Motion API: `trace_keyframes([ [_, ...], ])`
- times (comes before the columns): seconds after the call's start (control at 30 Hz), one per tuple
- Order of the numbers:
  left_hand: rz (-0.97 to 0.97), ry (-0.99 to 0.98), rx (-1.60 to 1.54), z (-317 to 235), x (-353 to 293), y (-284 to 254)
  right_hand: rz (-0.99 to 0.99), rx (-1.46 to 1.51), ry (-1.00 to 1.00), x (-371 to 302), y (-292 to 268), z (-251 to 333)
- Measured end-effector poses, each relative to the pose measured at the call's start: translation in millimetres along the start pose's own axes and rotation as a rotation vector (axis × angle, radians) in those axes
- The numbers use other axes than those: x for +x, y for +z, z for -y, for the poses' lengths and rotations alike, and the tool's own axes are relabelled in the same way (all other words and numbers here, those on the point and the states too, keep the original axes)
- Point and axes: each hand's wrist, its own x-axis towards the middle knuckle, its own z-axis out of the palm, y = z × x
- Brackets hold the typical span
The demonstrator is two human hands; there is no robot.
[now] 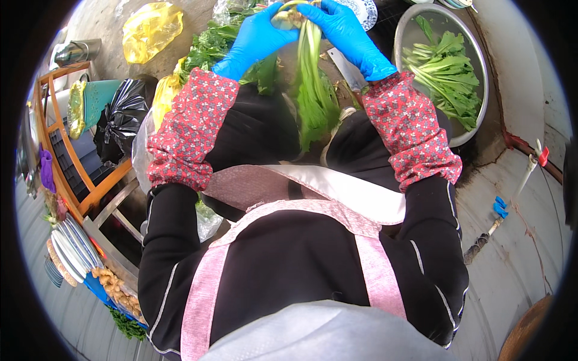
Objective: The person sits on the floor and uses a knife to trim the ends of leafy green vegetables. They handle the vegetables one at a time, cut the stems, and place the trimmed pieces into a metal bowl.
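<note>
A leafy green vegetable (310, 90) hangs root end up at the top of the head view, its pale stems and leaves trailing down between my knees. My left hand (262, 36), in a blue glove, is closed on its root end from the left. From the other side, my right hand (344, 33), gloved the same way, grips the top of the stems. Below my right palm shows the broad metal blade of a knife (346, 69); its handle end is partly covered by my wrist. More leafy greens (211, 45) lie beside my left hand.
At the right stands a metal basin (481, 78) with cut greens (445, 78) inside. A yellow plastic bag (152, 31) lies on the floor at the far left. Nearer left are a black bag (120, 120) and an orange-brown frame (75, 153). A patterned plate (364, 13) sits beyond my right hand.
</note>
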Motion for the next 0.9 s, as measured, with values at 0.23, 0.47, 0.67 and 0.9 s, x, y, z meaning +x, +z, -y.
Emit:
trace_keyframes([
  [0.23, 0.049, 0.061, 0.231, 37, 5, 44, -0.023, -0.138, 0.133, 0, -35, -66],
  [0.47, 0.202, 0.164, 0.144, 80, 8, 57, 0.053, -0.295, 0.051, -7, -46, -99],
  [0.67, 0.386, 0.071, 0.165, 74, 21, 44, 0.214, -0.739, -0.088, -12, -61, -90],
  [0.9, 0.131, -0.038, 0.268, 48, 11, 44, 0.162, -0.337, 0.165, -12, -42, -89],
])
